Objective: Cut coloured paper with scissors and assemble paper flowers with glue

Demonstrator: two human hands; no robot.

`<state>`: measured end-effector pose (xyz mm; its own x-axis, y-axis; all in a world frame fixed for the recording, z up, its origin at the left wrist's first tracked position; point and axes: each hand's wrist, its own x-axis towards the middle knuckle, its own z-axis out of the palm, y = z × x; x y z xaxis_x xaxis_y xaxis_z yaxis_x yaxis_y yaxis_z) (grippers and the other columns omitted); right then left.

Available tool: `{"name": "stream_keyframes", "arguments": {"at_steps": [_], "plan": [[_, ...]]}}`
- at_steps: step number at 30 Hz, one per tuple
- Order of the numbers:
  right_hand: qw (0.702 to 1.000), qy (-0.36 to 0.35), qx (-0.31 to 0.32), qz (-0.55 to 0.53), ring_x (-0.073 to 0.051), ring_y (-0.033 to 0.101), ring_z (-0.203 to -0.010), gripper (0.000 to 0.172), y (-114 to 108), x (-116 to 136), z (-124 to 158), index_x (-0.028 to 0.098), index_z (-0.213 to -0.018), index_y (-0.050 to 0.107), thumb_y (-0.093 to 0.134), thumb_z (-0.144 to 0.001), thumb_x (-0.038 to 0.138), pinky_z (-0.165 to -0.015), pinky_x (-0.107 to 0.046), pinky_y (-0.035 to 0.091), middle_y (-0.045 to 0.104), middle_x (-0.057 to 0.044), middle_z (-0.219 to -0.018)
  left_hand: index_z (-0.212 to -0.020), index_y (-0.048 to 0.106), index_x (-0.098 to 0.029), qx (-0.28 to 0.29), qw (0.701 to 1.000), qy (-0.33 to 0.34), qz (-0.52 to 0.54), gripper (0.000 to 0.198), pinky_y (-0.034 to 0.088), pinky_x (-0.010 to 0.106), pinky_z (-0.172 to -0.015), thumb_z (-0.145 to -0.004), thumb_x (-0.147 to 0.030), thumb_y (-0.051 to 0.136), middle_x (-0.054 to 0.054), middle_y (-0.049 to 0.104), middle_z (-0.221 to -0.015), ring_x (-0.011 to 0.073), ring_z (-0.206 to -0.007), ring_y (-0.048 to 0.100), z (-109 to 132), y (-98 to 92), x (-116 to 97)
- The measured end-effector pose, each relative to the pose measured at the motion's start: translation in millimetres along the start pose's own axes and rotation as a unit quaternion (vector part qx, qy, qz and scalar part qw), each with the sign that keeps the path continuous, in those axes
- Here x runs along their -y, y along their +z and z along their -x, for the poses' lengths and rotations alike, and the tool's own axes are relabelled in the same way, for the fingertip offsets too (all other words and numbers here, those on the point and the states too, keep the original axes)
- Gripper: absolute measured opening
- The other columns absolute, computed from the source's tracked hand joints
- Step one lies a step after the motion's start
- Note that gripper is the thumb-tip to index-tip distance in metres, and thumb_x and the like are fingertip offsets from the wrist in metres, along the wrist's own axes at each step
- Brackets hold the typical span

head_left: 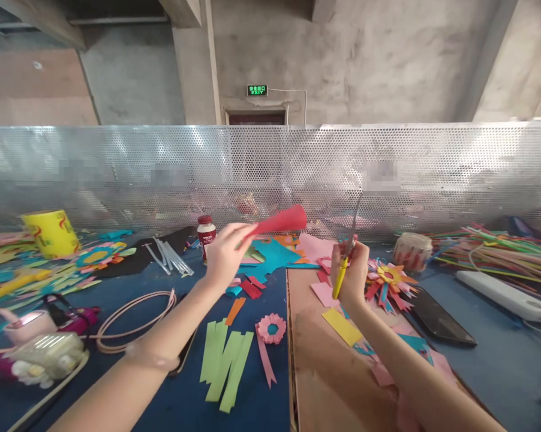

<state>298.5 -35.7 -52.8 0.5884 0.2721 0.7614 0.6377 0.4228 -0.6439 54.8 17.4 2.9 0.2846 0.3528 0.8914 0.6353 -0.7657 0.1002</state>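
Observation:
My left hand (pixel 230 252) is raised over the table, its fingers pinching one end of a curled piece of red paper (pixel 286 221). To the right, my right hand (pixel 355 273) is closed around yellow-handled scissors (pixel 341 277); the blades point up and are seen nearly edge-on. A pink paper rosette (pixel 273 329) with a ribbon tail lies between my forearms, beside light green paper strips (pixel 225 363). Beneath my left hand are red paper scraps (pixel 252 287) and an orange strip (pixel 235 311). Near my right wrist lies a yellow paper rectangle (pixel 341 327).
A perforated metal screen (pixel 198 156) borders the table's back. A bottle (pixel 206 231) stands behind my left hand; a yellow roll (pixel 51 234) stands far left. On the right lie a paper flower (pixel 390 276), a phone (pixel 441 315) and a white glue gun or similar long device (pixel 507 294).

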Motion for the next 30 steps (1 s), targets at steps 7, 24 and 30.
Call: {"name": "stream_keyframes", "arguments": {"at_steps": [7, 24, 30], "plan": [[0.998, 0.05, -0.04, -0.02, -0.017, 0.054, -0.074, 0.022, -7.2, -17.4, -16.5, 0.021, -0.092, 0.04, 0.051, -0.08, 0.036, -0.071, -0.034, 0.042, 0.05, -0.001, -0.081, -0.126, 0.052, -0.01, 0.297, 0.95, 0.005, -0.091, 0.044, 0.047, 0.047, -0.083, -0.083, -0.007, 0.046, 0.022, 0.052, -0.129, 0.0328, -0.104, 0.059, 30.3, 73.6, -22.8], [0.995, 0.074, -0.054, -0.028, -0.017, 0.052, -0.072, 0.014, -10.7, -9.5, -22.0, 0.022, -0.087, 0.04, 0.048, -0.077, 0.028, -0.068, -0.032, 0.041, 0.048, 0.0, -0.078, -0.115, 0.06, -0.028, 0.497, 0.842, 0.174, 0.117, 0.043, 0.043, 0.027, -0.09, -0.081, -0.008, 0.044, 0.0, 0.068, -0.108, 0.0162, -0.103, 0.06, 30.8, 82.1, -55.3], [0.996, 0.07, -0.042, -0.025, -0.017, 0.054, -0.07, 0.014, -10.2, -11.4, -20.2, 0.021, -0.088, 0.042, 0.047, -0.076, 0.028, -0.067, -0.032, 0.041, 0.052, 0.0, -0.076, -0.126, 0.053, -0.022, 0.456, 0.873, 0.157, 0.076, 0.046, 0.033, 0.043, -0.102, -0.083, -0.008, 0.043, 0.009, 0.05, -0.135, 0.0265, -0.123, 0.044, 32.7, 101.4, -55.0]]}}
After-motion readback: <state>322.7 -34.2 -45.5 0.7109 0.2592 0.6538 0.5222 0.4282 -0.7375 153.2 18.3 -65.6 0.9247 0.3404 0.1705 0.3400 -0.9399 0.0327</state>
